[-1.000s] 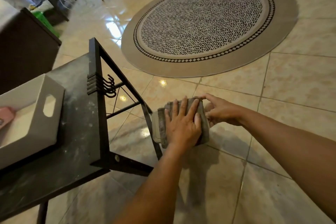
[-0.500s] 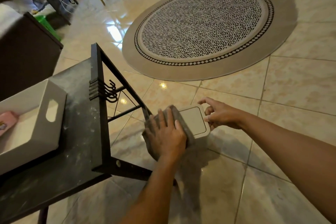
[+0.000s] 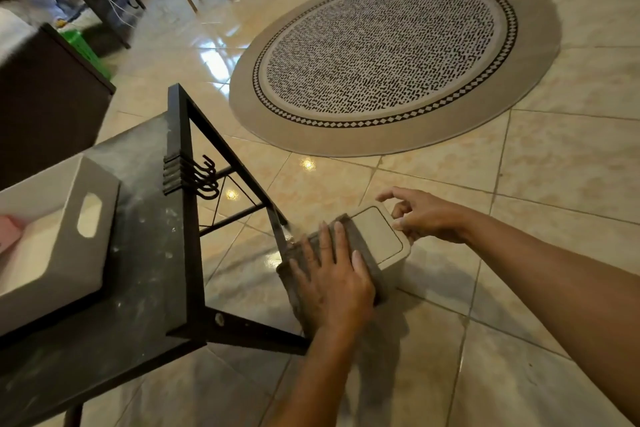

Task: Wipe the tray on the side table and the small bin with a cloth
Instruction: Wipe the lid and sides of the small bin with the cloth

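On the far left, the white tray (image 3: pixel 59 239) sits on our dark counter (image 3: pixel 145 295), with something pink (image 3: pixel 8 232) inside it. We do not touch the tray now; both our hands are well away from it, off to the right.

Next comes the small bin (image 3: pixel 377 236), standing on the floor (image 3: pixel 519 184) just beside the counter's black leg. Its flat lid faces up at us, and its long way runs from near us on the left to farther off on the right.

Our left hand (image 3: pixel 332 277) lies flat and open on the grey cloth (image 3: pixel 360 246), pressing it down on the near end of the lid. The cloth hangs a little over that side. The far half of the lid is bare.

Our right hand (image 3: pixel 426 218) is at the far end, fingers loosely curled, touching the bin's edge to keep it steady. It grips nothing tight.

So we think the bare part lies away from the left hand, toward the right one. The left hand has the cloth and should push it that way, along the lid.
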A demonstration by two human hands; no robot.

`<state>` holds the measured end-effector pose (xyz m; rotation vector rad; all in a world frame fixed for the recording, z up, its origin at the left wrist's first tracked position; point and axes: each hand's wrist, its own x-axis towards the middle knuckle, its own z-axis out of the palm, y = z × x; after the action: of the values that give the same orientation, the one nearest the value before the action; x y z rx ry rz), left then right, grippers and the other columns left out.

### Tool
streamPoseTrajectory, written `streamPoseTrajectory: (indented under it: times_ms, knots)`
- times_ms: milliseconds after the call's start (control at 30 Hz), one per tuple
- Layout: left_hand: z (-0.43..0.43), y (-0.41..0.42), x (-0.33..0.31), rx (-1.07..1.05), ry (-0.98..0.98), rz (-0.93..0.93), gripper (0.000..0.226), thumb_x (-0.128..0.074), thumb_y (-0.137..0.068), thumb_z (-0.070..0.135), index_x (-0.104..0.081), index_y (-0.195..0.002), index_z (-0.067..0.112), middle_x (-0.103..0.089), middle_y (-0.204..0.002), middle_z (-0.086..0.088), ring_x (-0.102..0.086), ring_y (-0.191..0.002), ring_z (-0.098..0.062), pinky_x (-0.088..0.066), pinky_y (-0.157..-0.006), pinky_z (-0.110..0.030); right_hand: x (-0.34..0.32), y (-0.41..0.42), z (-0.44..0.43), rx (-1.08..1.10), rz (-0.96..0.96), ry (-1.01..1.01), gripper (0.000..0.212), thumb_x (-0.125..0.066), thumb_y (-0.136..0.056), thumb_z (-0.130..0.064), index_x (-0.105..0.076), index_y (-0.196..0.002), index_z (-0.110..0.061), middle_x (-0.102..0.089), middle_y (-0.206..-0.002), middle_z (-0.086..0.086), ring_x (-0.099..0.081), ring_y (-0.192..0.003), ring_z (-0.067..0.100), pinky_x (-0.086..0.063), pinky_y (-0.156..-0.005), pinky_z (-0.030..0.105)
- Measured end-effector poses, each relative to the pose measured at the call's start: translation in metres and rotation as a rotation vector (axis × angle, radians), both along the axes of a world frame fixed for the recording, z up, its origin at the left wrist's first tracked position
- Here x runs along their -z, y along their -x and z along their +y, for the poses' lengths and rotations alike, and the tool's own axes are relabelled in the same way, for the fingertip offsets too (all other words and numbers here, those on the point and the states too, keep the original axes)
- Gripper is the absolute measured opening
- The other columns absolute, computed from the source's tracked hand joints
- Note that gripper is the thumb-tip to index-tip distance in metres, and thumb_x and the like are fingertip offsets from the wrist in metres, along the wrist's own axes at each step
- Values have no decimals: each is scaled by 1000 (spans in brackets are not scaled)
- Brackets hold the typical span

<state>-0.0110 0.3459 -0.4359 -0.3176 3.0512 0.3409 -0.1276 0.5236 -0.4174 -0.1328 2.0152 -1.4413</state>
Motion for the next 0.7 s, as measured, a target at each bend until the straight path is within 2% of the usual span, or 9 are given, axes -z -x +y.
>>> streamPoseTrajectory:
  times_ms: [100,233,400,467,533,600,700]
  knots:
    - [16,7,14,121,30,21,63,-14,-101,50,17,-154,34,26,-162,5,30,-147,-22,18,-117,-52,-2,-2,3,18,9,0,53,-54,-91,11,-50,-134,-20,-54,-83,9,-58,-68,16,-53,-57,27]
    - [6,29,18,113,44,81,63,-12,-99,51,6,-157,35,12,-166,4,19,-150,-20,14,-119,-51,-2,-14,5,98,26,9,65,-54,-91,10,-38,-144,-25,-54,-85,11,-61,-70,18,-55,-59,28]
    - [17,31,12,0,-1,67,65,-4,-96,49,7,-157,32,18,-164,3,24,-149,-23,14,-119,-52,9,-29,-4,260,100,11,70,-53,-92,8,-32,-148,-28,-52,-87,13,-59,-76,25,-59,-72,49]
    - [26,27,14,11,-38,94,64,-6,-96,49,5,-157,32,16,-164,5,22,-149,-23,14,-118,-52,13,-37,-5,294,112,-6,67,-53,-93,4,-33,-147,-29,-52,-86,12,-58,-75,24,-59,-74,52]
    - [23,28,17,65,-38,116,63,-10,-97,49,1,-157,34,10,-164,7,17,-151,-21,12,-119,-52,9,-45,-3,272,99,-34,63,-56,-93,1,-36,-145,-29,-55,-89,12,-62,-75,25,-62,-72,44]
    - [13,33,19,144,-22,112,61,-13,-98,50,2,-156,37,7,-165,9,16,-151,-19,8,-120,-53,1,-40,5,209,178,-185,54,-60,-93,-7,-45,-140,-29,-62,-91,10,-66,-79,25,-61,-71,37]
    - [6,39,16,230,-22,82,61,-12,-99,52,4,-156,39,10,-165,11,19,-151,-19,7,-120,-54,-11,-14,12,122,339,-394,30,-55,-98,-22,-61,-128,-27,-64,-102,1,-62,-94,20,-46,-70,28]
